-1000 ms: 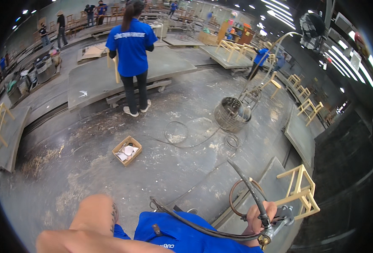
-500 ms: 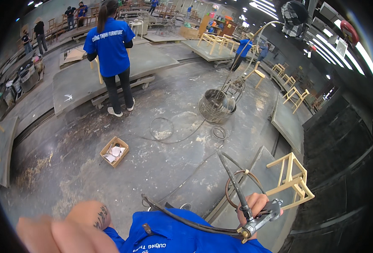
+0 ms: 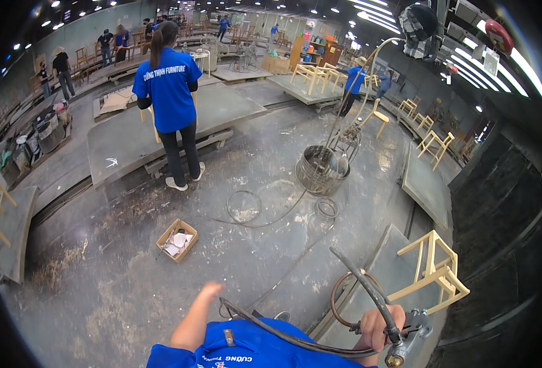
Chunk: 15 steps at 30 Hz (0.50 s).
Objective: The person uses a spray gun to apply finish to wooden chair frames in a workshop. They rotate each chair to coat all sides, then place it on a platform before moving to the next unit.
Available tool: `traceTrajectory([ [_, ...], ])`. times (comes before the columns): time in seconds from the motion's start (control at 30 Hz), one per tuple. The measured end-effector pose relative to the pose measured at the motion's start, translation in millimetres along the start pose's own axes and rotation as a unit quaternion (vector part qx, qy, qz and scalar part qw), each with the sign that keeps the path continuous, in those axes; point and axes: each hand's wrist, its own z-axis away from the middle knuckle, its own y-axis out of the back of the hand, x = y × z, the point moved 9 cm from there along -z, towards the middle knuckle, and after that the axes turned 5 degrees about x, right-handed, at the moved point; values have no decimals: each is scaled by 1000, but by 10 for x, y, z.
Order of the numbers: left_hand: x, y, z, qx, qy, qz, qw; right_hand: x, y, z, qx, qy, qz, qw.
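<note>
While the right hand grips an air tool w/ black hose at lower right, left hand open & empty over the floor, chair frame on platform edge looks untouched, work not begun.

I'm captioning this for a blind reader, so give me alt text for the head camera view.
The person's right hand grips a metal air tool with a black hose, while the left hand hangs empty over a dusty workshop floor. Nearby sit a small cardboard box and a pale wooden chair frame; a co-worker in blue stands beyond.
</note>
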Motion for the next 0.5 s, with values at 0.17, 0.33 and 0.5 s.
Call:
traceTrajectory([
  [0.17,-1107,-919,-148,-170,283,259,908,-41,16,34,45,11,-6,999],
  [0.33,-882,-576,-360,9,258,604,754,-40,48,130,77,8,31,997],
  [0.5,-177,294,-312,13,110,700,705,-30,186,321,182,30,71,980],
])
